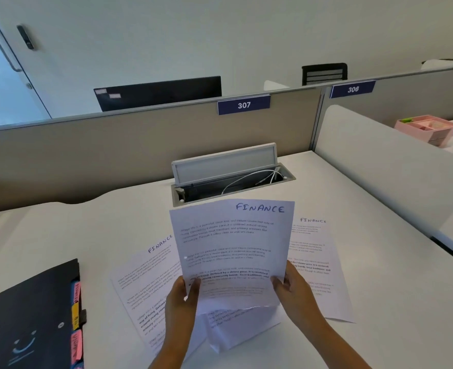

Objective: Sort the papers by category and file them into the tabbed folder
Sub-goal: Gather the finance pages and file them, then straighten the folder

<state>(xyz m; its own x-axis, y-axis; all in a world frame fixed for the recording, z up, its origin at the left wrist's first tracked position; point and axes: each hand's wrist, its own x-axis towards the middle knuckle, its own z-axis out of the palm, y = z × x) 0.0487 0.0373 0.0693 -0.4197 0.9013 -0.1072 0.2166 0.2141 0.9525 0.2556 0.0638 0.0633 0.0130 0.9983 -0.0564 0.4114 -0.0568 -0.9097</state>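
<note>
Gripping the lower corners of a raised "FINANCE" sheet (230, 251), the left hand (182, 296) and right hand (292, 288) pinch it with thumbs in front, above the white desk (379, 275). Two further "FINANCE" pages lie flat beneath, one left (148, 283), one right (316, 262). The black tabbed folder (28, 315) rests closed at the desk's near left, apart from the papers.

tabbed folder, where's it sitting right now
In the head view the tabbed folder lies closed on the desk at lower left, left of the left hand.
</note>
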